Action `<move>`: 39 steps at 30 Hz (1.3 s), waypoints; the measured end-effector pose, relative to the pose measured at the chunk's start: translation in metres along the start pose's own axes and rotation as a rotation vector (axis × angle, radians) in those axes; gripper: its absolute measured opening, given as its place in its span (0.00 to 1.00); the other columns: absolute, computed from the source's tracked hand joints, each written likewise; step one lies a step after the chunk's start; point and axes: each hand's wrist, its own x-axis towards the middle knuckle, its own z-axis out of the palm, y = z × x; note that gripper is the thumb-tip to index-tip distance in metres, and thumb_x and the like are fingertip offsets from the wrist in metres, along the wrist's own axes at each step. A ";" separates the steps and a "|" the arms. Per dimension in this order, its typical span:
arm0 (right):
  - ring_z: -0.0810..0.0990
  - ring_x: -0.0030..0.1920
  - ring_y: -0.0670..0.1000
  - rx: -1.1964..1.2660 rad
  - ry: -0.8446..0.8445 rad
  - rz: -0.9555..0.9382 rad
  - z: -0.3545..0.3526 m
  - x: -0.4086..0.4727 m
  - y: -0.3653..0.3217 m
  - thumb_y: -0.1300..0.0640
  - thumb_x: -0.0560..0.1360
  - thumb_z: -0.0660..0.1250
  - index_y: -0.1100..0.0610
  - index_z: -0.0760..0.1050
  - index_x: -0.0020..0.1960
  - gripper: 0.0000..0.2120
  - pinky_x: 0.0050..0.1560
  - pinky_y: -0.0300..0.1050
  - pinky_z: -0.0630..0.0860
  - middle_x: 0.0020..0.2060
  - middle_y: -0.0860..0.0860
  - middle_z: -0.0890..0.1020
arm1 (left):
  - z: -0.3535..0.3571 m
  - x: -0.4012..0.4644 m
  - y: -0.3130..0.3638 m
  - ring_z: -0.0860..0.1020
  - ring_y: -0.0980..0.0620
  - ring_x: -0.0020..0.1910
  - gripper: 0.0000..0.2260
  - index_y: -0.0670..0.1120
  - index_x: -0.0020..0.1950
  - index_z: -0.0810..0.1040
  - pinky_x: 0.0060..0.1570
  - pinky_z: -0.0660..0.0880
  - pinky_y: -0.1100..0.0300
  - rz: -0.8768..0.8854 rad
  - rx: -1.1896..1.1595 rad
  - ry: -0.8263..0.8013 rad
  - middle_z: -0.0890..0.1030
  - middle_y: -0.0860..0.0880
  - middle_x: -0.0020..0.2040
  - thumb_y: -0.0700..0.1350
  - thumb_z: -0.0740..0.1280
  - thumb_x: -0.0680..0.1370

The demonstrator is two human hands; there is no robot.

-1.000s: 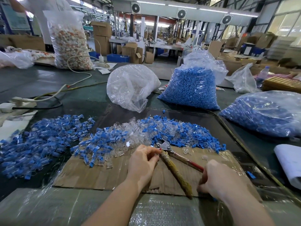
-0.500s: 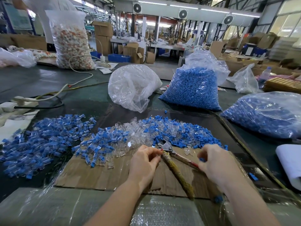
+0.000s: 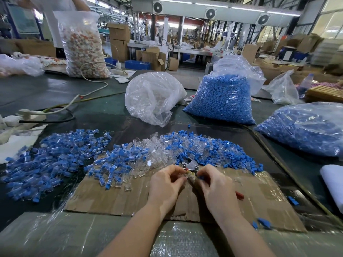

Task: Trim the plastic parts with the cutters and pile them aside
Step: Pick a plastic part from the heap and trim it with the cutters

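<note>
- Fingertips first: the left hand [image 3: 168, 184] has thumb and forefinger pinched together right at the cutters [image 3: 189, 165], on something too small to make out.
- The right hand [image 3: 215, 184] curls its fingers in from the other side, pinching a small blue part [image 3: 200, 177] just beside the wrapped handle.
- The cutters lie between the two hands, metal head pointing away toward the pile, blades slightly parted; a red handle tip [image 3: 241, 196] pokes out past the right wrist.
- Both hands work over a flat cardboard sheet [image 3: 118, 193]; its left stretch is bare, and its near edge sits just ahead of the forearms.
- Directly beyond the cutters' head, a mixed heap of clear and blue parts [image 3: 185, 147] crowds the cardboard's far edge.
- Off to the left, apart from that heap, a second spread of blue-capped pieces [image 3: 55, 158] lies on the dark tabletop [image 3: 92, 112].
- A few stray blue bits [image 3: 263, 222] sit at the cardboard's near right corner.
- Farther back: a slumped clear bag [image 3: 154, 101], an upright bag of blue parts [image 3: 222, 101], another blue-filled bag [image 3: 304, 130] at the right edge.
- Left rear, a tall bag of pale and orange pieces [image 3: 83, 45] and a white cable [image 3: 89, 89] snaking across the table.
- Behind it all, a factory hall with cardboard boxes [image 3: 118, 43] and ceiling fans [image 3: 210, 13].
</note>
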 end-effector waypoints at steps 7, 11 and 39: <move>0.77 0.45 0.47 0.030 0.059 -0.052 0.013 -0.003 -0.001 0.60 0.78 0.63 0.54 0.78 0.50 0.06 0.46 0.40 0.71 0.42 0.47 0.81 | -0.002 -0.001 0.002 0.77 0.68 0.40 0.11 0.55 0.41 0.79 0.41 0.70 0.77 0.032 0.016 -0.009 0.81 0.59 0.38 0.38 0.70 0.74; 0.74 0.46 0.48 0.061 0.137 -0.048 0.015 -0.004 0.000 0.61 0.75 0.67 0.55 0.78 0.45 0.03 0.45 0.38 0.68 0.41 0.47 0.77 | -0.001 0.000 -0.001 0.78 0.62 0.38 0.10 0.54 0.41 0.78 0.41 0.72 0.74 0.023 0.048 0.020 0.81 0.56 0.37 0.39 0.70 0.73; 0.76 0.44 0.44 0.127 0.044 0.001 0.020 -0.009 0.004 0.55 0.73 0.71 0.52 0.79 0.46 0.04 0.47 0.40 0.73 0.40 0.43 0.79 | -0.004 -0.003 0.006 0.76 0.67 0.35 0.11 0.52 0.40 0.77 0.37 0.70 0.75 -0.009 -0.022 -0.073 0.80 0.54 0.37 0.36 0.67 0.75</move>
